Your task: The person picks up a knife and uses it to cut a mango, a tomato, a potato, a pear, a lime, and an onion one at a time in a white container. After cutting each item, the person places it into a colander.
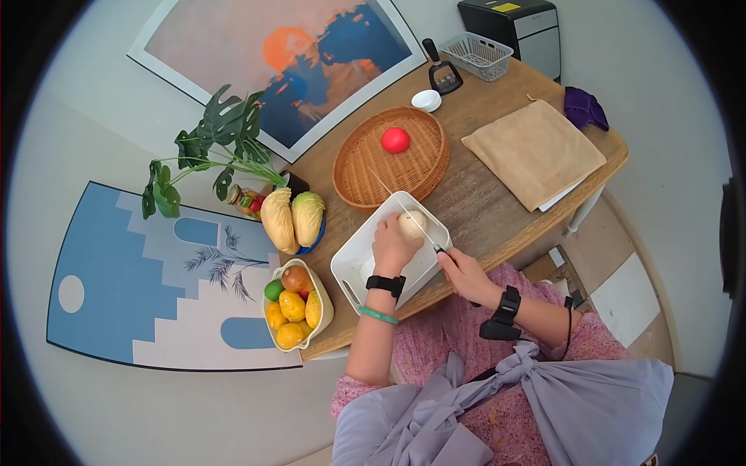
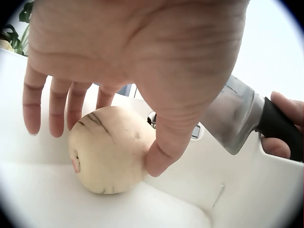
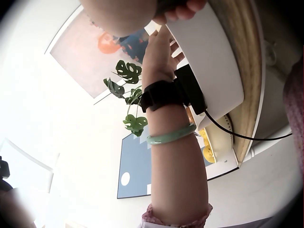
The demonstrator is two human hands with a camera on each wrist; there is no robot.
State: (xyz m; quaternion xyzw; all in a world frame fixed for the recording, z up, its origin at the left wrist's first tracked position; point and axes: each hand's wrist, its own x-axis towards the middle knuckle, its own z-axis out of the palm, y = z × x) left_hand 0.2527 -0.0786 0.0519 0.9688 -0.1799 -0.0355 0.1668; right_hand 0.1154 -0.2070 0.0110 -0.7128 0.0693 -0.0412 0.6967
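Observation:
A pale cream, round fruit with dark streaks, like a pepino melon (image 2: 107,152), sits in a white rectangular basin (image 1: 347,268). My left hand (image 1: 395,247) grips it from above, thumb (image 2: 164,159) on one side and the fingers reaching down the other. In my right hand (image 1: 468,279) is the black handle of a kitchen knife (image 2: 232,116). The blade slants up over the basin, overlapping the fruit in the head view; in the left wrist view it shows beyond the left thumb, to the right of the fruit.
A round wicker tray (image 1: 353,167) with a red ball-like item (image 1: 395,140) lies behind the basin. To the left stand a fruit basket (image 1: 320,330) and two cabbages (image 1: 308,217). A folded tan cloth (image 1: 536,151), grey basket (image 1: 478,56) and black-handled peeler-like tool (image 1: 443,76) lie right and back.

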